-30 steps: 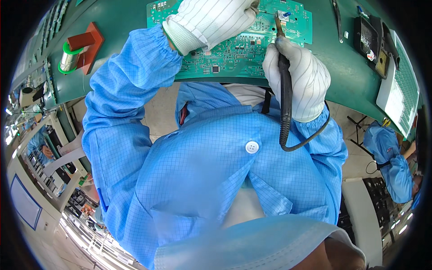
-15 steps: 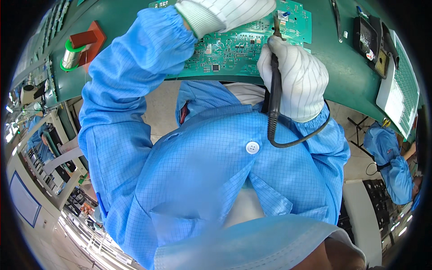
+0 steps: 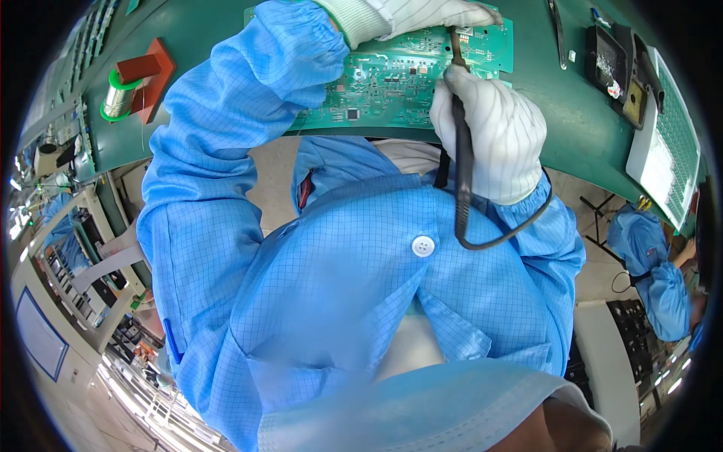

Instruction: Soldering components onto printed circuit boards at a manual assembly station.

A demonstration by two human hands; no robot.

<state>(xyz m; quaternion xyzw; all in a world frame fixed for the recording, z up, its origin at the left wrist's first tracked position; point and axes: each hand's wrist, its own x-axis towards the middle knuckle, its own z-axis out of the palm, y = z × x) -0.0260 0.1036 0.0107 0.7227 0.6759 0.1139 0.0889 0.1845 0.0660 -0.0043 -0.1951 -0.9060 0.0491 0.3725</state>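
Observation:
A green circuit board (image 3: 392, 94) crowded with small parts lies before me at the bench's near edge. My right hand (image 3: 497, 124), in a white striped glove, is closed round a black soldering iron (image 3: 462, 143). Its tip points away from me and meets the right part of the board. My left hand (image 3: 422, 16), gloved alike, reaches over the board's far side. Its fingers are pressed together at the far right, just beyond the iron's tip. They cover the spot there, so what they hold is hidden.
A solder wire spool (image 3: 118, 98) sits on a red stand (image 3: 157, 75) at left. To the right are tweezers (image 3: 558, 38), a black tray with a sponge (image 3: 608, 60) and a white-framed green panel (image 3: 666, 143). Another person (image 3: 649, 264) in blue sits far right.
My left hand has moved right, its fingers now over the small blue part that showed before. The iron's tip has shifted slightly left. The board sits a little further left.

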